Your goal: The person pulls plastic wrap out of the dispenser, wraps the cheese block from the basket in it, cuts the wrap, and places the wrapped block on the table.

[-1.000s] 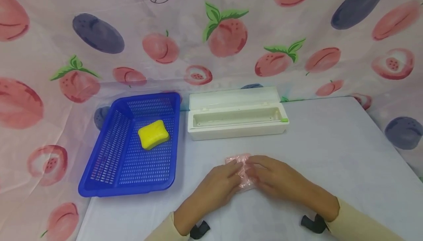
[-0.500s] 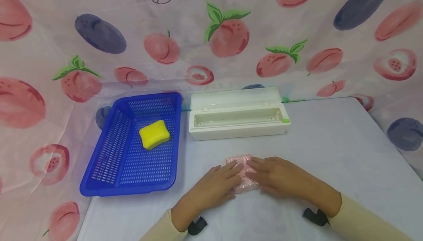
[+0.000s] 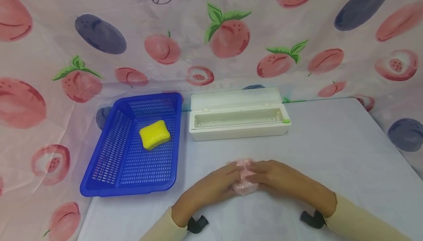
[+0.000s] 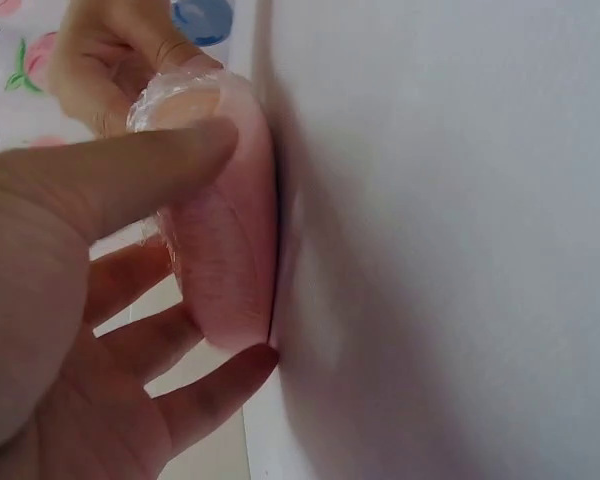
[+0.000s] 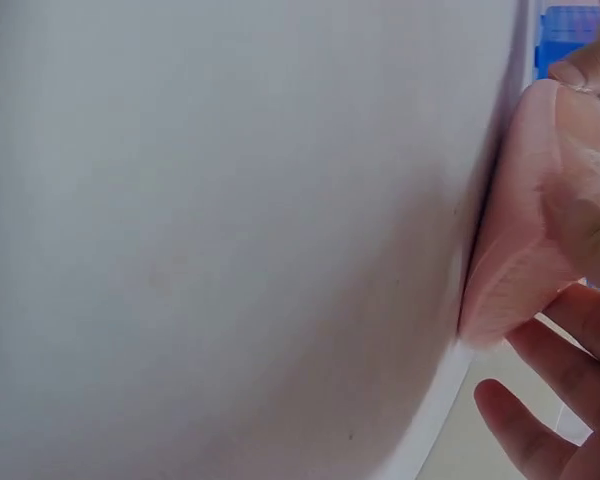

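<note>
A pink sponge (image 3: 245,178) wrapped in clear cling film lies on the white table, in the middle front of the head view. My left hand (image 3: 213,186) grips its left side, thumb on the near face and fingers round the far side, as the left wrist view shows on the sponge (image 4: 225,270). From the right, my right hand (image 3: 281,180) holds the opposite side, its thumb pressing the sponge (image 5: 515,215) in the right wrist view. Crinkled film (image 4: 165,95) bunches along the top. Both hands cover much of the sponge in the head view.
A blue perforated basket (image 3: 175,160) stands at the left with a yellow sponge (image 3: 154,135) inside. Behind the hands is a long white cling film dispenser (image 3: 238,133), lid raised, with a green slider (image 3: 285,121). A fruit-patterned cloth (image 3: 198,31) hangs at the back.
The hands have closed in on the pink sponge from both sides. It shows narrower between the fingers than half a second ago, when the fingers lay flatter over it.
</note>
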`<state>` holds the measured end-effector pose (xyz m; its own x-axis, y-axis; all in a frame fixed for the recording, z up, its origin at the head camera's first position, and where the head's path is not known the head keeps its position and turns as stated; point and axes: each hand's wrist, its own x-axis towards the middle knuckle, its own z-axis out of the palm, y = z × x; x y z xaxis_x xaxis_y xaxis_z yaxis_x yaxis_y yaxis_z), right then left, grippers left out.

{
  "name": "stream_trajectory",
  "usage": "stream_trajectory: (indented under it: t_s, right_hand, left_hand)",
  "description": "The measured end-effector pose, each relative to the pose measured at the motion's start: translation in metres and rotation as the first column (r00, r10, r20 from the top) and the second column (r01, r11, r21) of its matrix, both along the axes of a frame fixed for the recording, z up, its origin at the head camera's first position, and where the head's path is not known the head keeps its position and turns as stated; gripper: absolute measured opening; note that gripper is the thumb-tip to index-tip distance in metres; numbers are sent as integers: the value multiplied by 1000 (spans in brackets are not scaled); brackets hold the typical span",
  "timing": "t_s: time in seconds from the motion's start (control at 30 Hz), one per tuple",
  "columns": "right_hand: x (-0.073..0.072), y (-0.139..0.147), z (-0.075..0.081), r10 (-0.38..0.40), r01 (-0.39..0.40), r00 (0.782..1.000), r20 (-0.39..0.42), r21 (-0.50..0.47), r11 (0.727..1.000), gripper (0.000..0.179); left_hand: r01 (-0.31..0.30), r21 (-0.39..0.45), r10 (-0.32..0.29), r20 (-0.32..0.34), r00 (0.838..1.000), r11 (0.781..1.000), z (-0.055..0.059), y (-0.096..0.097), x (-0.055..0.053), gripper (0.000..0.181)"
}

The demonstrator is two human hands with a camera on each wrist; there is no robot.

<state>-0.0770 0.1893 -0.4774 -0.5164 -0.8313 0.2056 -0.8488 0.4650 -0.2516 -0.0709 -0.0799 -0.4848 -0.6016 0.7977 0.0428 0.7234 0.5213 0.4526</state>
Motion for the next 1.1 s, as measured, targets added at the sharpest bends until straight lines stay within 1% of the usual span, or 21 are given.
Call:
stream_trajectory:
  t_s: [0.1,0.17,0.27,0.37,0.4,0.47,0.53,0.57,0.6,0.63,0.67,0.73,0.77,0.8,0.83,0.87,0.9,0.93,1.0,1.03,1.1]
  right_hand:
    - [5,0,2,-22,23,995,98,-12,1000,36]
    - [9,1,4,-54,57,982,180,-14,998,33]
    - [13,3,6,-93,106,954,285,-30,994,28]
    - [15,4,7,-117,165,909,399,-88,982,28]
    - [16,4,7,-121,189,886,447,-109,976,27]
    - [16,5,7,-130,242,830,543,-139,960,25]
    - [16,5,7,-145,302,760,633,-147,942,23]
    - [16,4,7,-153,332,719,678,-141,933,22]
    - [16,4,7,-160,362,668,727,-129,923,23]
    - [17,3,7,-162,389,615,772,-118,914,25]
    - [17,3,7,-161,418,554,817,-106,902,29]
    - [18,2,8,-135,469,421,897,-88,879,37]
    - [18,1,9,-119,495,351,929,-76,865,42]
    - [19,0,10,-97,517,289,952,-70,853,46]
    - [20,0,11,-74,532,244,967,-70,844,50]
    - [20,0,12,-55,541,211,976,-70,838,54]
    - [21,-1,12,-31,546,190,981,-80,834,58]
    - [22,-1,12,-15,551,179,984,-87,830,60]
    - [24,-1,11,-7,562,175,985,-93,822,64]
    - [25,-2,10,-17,567,184,983,-92,819,64]
    - [26,-2,9,-53,587,201,978,-77,806,67]
  left_hand:
    - [-11,56,4,120,993,998,1,-5,3,48]
    - [-21,96,3,191,982,995,2,-8,4,52]
    - [-41,147,-2,284,959,988,4,-12,6,51]
    - [-73,195,-6,375,927,978,5,-14,6,40]
    - [-91,206,0,403,915,974,5,-14,6,37]
    - [-134,231,10,471,882,964,4,-14,7,35]
    - [-177,241,27,519,854,954,2,-13,7,37]
    - [-198,248,34,541,840,948,1,-12,8,38]
    - [-222,256,39,568,822,941,0,-11,8,40]
    - [-244,263,44,591,805,934,-1,-10,8,41]
    - [-270,265,55,611,790,926,-2,-9,9,41]
    - [-335,265,86,655,751,904,-4,-6,9,37]
    - [-371,268,95,686,721,889,-4,-4,9,35]
    - [-412,267,104,720,687,871,-4,-3,10,34]
    - [-453,267,106,756,646,851,-3,-1,10,34]
    - [-492,266,104,791,603,829,-3,0,10,34]
    - [-526,265,97,821,562,808,-2,2,10,34]
    - [-552,267,84,845,528,790,-2,3,10,35]
    - [-588,272,53,879,474,762,-1,5,10,39]
    - [-598,276,38,889,457,753,-1,6,10,41]
    - [-610,279,20,900,436,741,-2,7,11,46]
